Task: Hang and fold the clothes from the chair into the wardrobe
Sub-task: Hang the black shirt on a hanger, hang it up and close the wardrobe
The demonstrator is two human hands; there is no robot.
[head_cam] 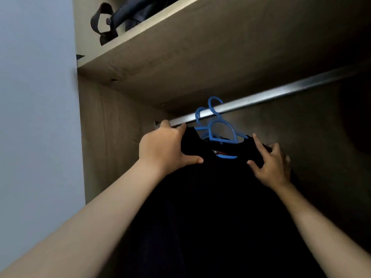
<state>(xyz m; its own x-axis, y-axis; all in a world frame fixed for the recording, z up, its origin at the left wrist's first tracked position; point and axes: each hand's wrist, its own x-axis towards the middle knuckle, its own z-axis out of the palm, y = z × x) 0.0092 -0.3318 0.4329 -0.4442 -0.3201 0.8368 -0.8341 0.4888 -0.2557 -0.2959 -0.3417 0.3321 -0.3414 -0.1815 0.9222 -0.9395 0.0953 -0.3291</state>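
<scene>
A black shirt [216, 197] hangs on a blue hanger [222, 133] whose hook sits over the metal wardrobe rail [271, 95]. A second blue hanger hook [198, 115] sits on the rail just behind it. My left hand [166, 147] grips the shirt's left shoulder, thumb in front and fingers behind, close under the rail's left end. My right hand [271, 163] pinches the right shoulder of the shirt. The lower part of the shirt fills the dark middle of the view.
A wooden shelf [180, 47] runs above the rail, with a dark bag and its strap [112, 19] lying on it. The wardrobe's left side panel [104, 141] stands close beside my left hand. A pale wall [36, 117] is at the left.
</scene>
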